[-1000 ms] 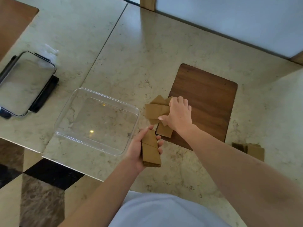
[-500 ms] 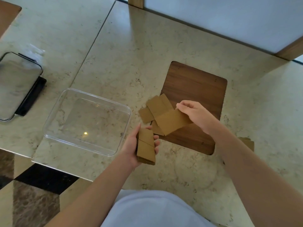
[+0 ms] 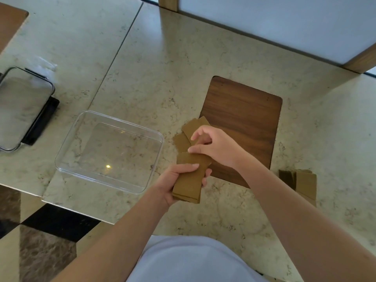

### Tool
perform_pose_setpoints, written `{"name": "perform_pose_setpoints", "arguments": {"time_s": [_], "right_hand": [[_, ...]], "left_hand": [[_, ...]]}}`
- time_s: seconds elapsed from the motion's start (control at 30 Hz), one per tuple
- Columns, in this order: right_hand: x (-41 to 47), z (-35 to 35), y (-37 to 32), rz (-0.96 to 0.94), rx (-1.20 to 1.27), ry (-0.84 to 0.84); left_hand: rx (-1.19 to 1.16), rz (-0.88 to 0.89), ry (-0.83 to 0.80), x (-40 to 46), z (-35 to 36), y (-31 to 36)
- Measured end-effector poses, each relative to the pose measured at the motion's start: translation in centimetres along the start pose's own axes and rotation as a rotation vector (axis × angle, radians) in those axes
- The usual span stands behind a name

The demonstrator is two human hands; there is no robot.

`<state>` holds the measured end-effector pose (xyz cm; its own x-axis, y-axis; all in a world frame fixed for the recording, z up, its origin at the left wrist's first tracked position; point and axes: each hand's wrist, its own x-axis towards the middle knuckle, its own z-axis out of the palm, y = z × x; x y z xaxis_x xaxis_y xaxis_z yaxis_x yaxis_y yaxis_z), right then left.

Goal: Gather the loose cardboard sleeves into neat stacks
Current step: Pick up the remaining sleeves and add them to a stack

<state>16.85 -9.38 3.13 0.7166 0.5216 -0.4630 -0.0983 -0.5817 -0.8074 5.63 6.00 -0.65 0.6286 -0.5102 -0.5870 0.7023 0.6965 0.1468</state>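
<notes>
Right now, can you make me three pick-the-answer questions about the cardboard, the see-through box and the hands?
1. Where is the clear box?
A. left of the wooden board
B. on the board
C. on the floor

2. What colour are the cardboard sleeves?
A. white
B. brown
C. blue

3. What is the left hand doing?
A. resting flat
B. pointing
C. gripping a stack of sleeves

Answers: 1 A, it sits on the table beside the board. 2 B, every sleeve is brown. 3 C, its fingers wrap the stack while the right hand adds one.
</notes>
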Motion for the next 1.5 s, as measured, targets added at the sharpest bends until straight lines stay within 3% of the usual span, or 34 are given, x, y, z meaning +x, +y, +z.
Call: {"name": "perform_pose_setpoints", "arguments": {"time_s": [0.3, 0.7, 0.87, 1.03, 1.13, 1.37, 1.43, 1.5], "right_hand": [[-0.3, -0.1, 1.2, 0.055, 0.203, -0.01], [-0.6, 0.2, -0.4, 0.101, -0.047, -0.203], [-1.6, -0.5, 0.1, 0.146, -0.125, -0.135], [-2.8, -0.9, 0.9, 0.189, 0.13, -0.21], [-3.2, -0.6, 0.9, 0.204, 0.109, -0.252], [-3.8, 0.1, 1.0, 0.198, -0.107, -0.124], [-4.0, 0.3, 1.1, 0.235, -0.117, -0.009], [-4.3, 0.4, 1.3, 0.325, 0.035, 0.21]], "left_hand": [[0.023, 0.06, -0.076, 0.0, 0.1, -0.4], [-0.036, 0.067, 0.056, 0.9, -0.2, -1.0], [0.019, 0.067, -0.012, 0.5, 0.4, -0.7], [0.112, 0.079, 0.013, -0.1, 0.6, -1.1], [0.218, 0.084, 0.064, -0.3, 1.3, -1.7], [0.299, 0.112, 0.155, -0.2, 2.1, -2.3], [0.284, 0.137, 0.174, -0.3, 1.8, -1.8], [0.262, 0.214, 0.268, -0.1, 1.5, -1.3]]}}
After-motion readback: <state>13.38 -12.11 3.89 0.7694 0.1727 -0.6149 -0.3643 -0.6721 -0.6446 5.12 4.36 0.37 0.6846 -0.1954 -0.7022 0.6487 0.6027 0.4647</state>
